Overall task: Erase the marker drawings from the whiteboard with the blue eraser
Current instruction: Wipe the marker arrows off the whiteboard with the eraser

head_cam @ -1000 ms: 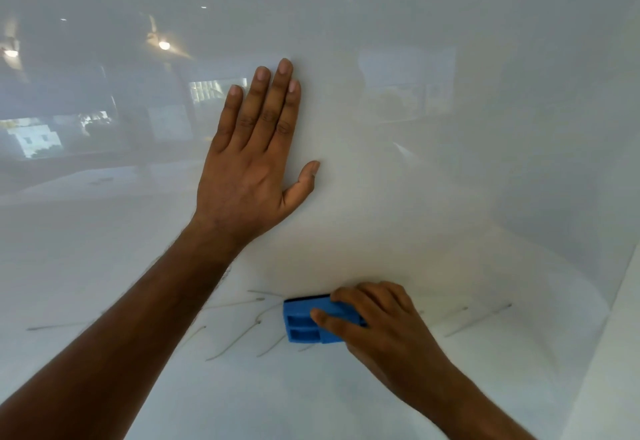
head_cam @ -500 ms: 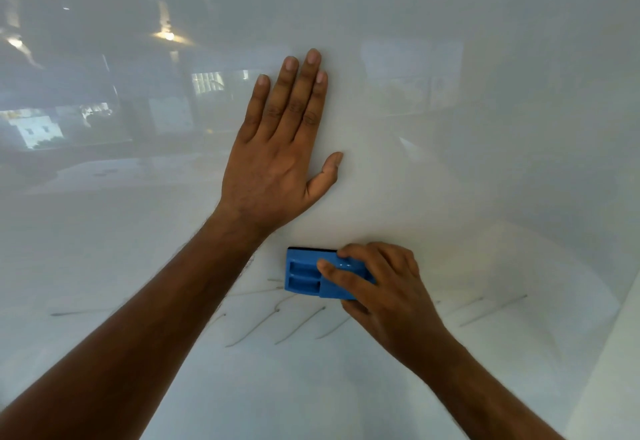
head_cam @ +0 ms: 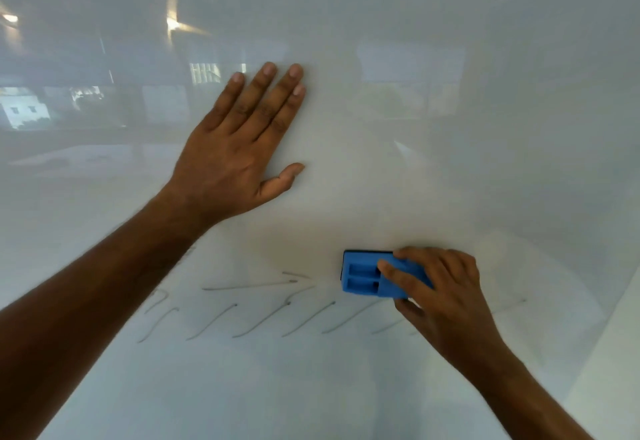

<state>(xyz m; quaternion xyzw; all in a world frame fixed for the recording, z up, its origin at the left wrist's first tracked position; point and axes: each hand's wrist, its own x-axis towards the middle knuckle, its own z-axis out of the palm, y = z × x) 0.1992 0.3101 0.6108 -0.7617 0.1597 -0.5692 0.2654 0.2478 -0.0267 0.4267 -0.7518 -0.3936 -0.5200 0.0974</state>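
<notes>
Gripping the blue eraser [head_cam: 375,278] from its right end, the right hand [head_cam: 440,296] curls its fingers over the top and presses it flat against the whiteboard [head_cam: 485,128], just above a row of faint slanted marker strokes [head_cam: 263,315]. Up and to the left, well apart from the eraser, the left hand [head_cam: 235,152] lies flat on the board with straight, spread fingers.

Open whiteboard [head_cam: 450,162] above and right of the right hand's fingers [head_cam: 398,275]. Blue eraser [head_cam: 370,278] gripped beneath them. Left hand [head_cam: 235,149], flat on the board, and its forearm [head_cam: 104,284] block the upper left. Unobstructed marker strokes [head_cam: 263,315] left of and below the fingers.
</notes>
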